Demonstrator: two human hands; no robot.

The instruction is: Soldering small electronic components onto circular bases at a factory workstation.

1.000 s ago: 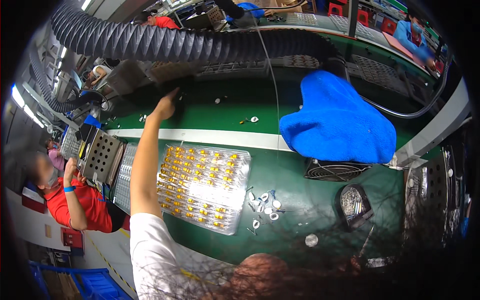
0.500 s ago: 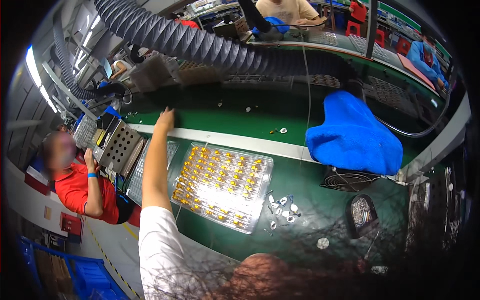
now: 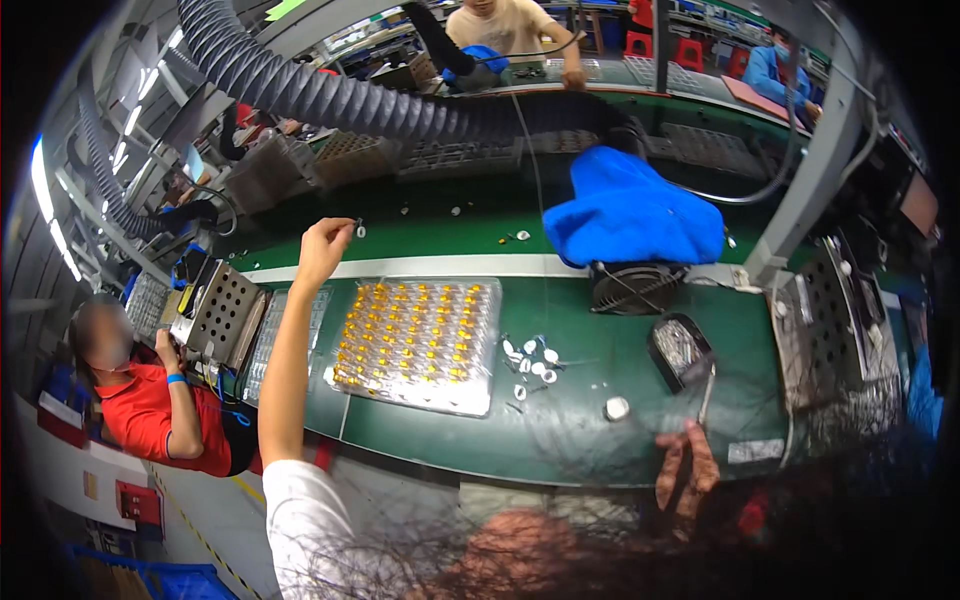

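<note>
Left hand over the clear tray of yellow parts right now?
No: the left hand is beyond the far-left corner of the clear tray, pinching a small white part.

1 tray (image 3: pixel 470 401) lies on the workbench (image 3: pixel 560 435), left of centre; a 2nd tray (image 3: pixel 271 325) lies to its left, partly behind the left forearm (image 3: pixel 288 380). Small parts (image 3: pixel 538 368) sit just right of the 1st tray. Farther right stands a box (image 3: pixel 697 377) with pieces in it. Behind these stands 1 fan (image 3: pixel 632 290), a cloth (image 3: pixel 630 215) on top. The left hand (image 3: pixel 325 248) is beyond the 1st tray; the right hand (image 3: pixel 690 465) is before the box.
</note>
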